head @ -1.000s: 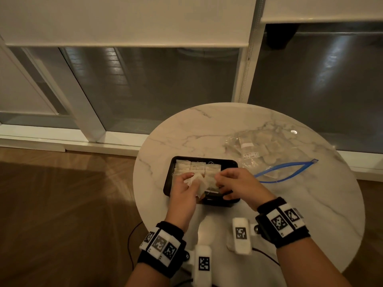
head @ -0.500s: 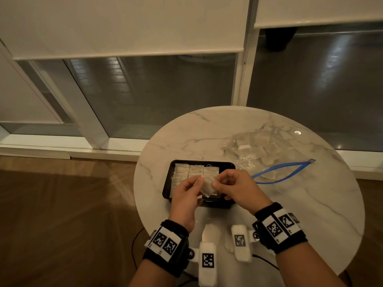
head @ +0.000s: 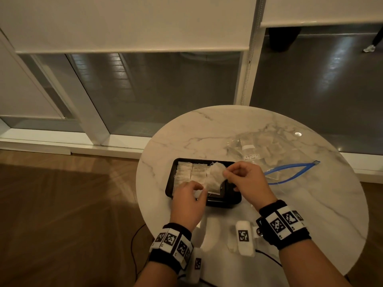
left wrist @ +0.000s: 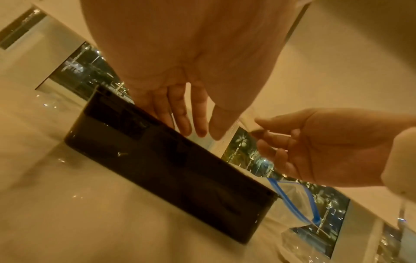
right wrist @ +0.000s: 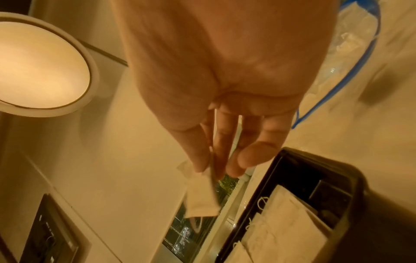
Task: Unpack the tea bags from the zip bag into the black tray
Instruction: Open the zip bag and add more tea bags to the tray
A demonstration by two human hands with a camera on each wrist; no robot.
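Note:
The black tray (head: 232,200) sits near the front of the round marble table, with rows of white tea bags (head: 190,171) lying in its left and middle parts. My right hand (head: 226,175) hovers above the tray and pinches one tea bag (head: 215,174) between thumb and fingers; the right wrist view shows that tea bag (right wrist: 200,195) hanging from the right hand (right wrist: 213,169). My left hand (head: 196,189) is low over the tray's near left. Its fingers (left wrist: 180,121) point straight down into the tray (left wrist: 157,160) and hold nothing. The clear zip bag (head: 259,154) lies open behind, to the right.
The zip bag's blue zip strip (head: 290,170) gapes toward the tray, with several tea bags still inside. The table edge (head: 143,204) drops to a wooden floor on the left. Windows with white frames stand behind the table. A cable (head: 134,245) hangs below the front edge.
Both hands held one tea bag together over the tray. Now the left hand has let go and dropped toward the tray, and the right hand has lifted the bag up and away.

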